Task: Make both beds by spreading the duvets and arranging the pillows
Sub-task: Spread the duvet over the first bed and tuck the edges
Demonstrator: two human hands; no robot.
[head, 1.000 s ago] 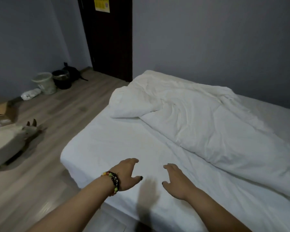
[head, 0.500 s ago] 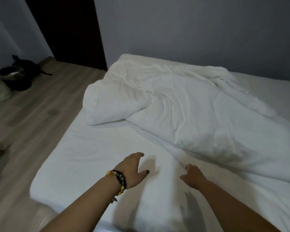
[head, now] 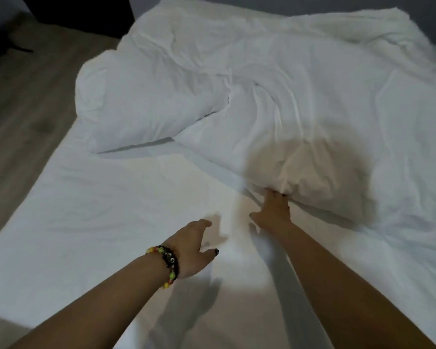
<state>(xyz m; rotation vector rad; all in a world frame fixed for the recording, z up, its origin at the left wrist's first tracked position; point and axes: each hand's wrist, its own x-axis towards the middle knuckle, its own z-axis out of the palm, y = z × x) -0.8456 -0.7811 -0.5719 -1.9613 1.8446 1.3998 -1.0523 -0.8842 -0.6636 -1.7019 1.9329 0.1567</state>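
Note:
A crumpled white duvet (head: 275, 91) lies bunched across the far and right part of the bed (head: 86, 210), which has a white sheet. One folded corner of the duvet bulges at the left. My right hand (head: 273, 212) reaches forward, and its fingertips press into the duvet's near edge, where the fabric puckers; whether the fingers have closed on the edge is unclear. My left hand (head: 194, 248), with a beaded bracelet at the wrist, hovers open just above the bare sheet, a little behind and left of the right hand. No pillow is in view.
Wooden floor (head: 23, 102) runs along the bed's left side. A dark door (head: 81, 11) stands at the top left, next to a grey wall. Something dark (head: 0, 41) sits on the floor at the far left edge.
I have leaned in over the bed. My right hand has moved forward to the duvet's near edge and touches it. The left hand has followed forward over the sheet.

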